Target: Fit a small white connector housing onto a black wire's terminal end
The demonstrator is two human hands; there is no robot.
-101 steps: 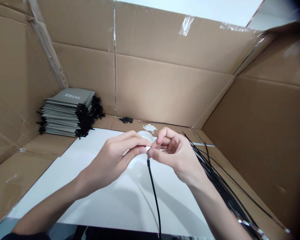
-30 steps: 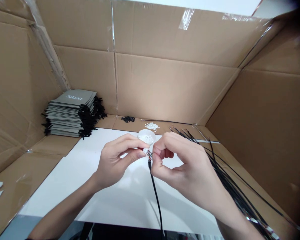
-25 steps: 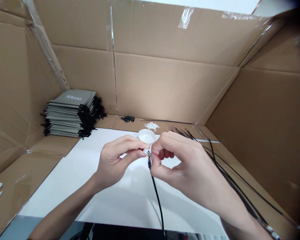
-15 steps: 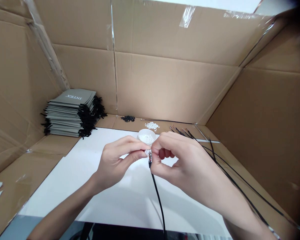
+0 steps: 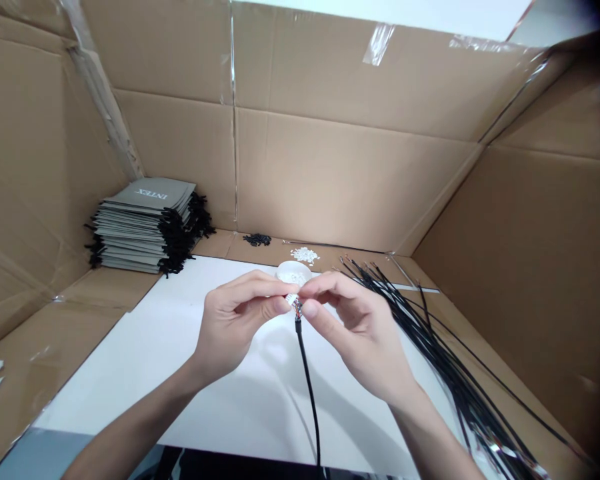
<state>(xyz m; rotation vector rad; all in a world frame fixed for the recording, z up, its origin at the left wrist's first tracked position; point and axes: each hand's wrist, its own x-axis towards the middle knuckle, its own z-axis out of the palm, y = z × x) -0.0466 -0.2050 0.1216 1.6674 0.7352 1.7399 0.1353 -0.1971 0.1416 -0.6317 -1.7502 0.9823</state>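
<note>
Thumb and index finger of my left hand (image 5: 237, 320) pinch a small white plug connector (image 5: 291, 299). From it thin coloured wires (image 5: 298, 309) run down into a black cable (image 5: 306, 373), which hangs over the front of the white work surface. My right hand (image 5: 357, 327) holds the wires close beside the connector, its thumb and index fingertips drawn together there; the exact grip is partly hidden. Just behind the fingertips stands a round white bowl (image 5: 294, 270) with small white pieces in it.
Many black cables (image 5: 430, 347) lie along the right side. At the back are a pile of white pieces (image 5: 305, 255) and a pile of black pieces (image 5: 257, 239). Grey pouches (image 5: 140, 227) are stacked back left. Cardboard walls (image 5: 330, 167) enclose the surface.
My right hand has turned and drawn back, its thumb now straighter and lower, uncovering the cable bundle at right. My left hand keeps the connector in nearly the same place.
</note>
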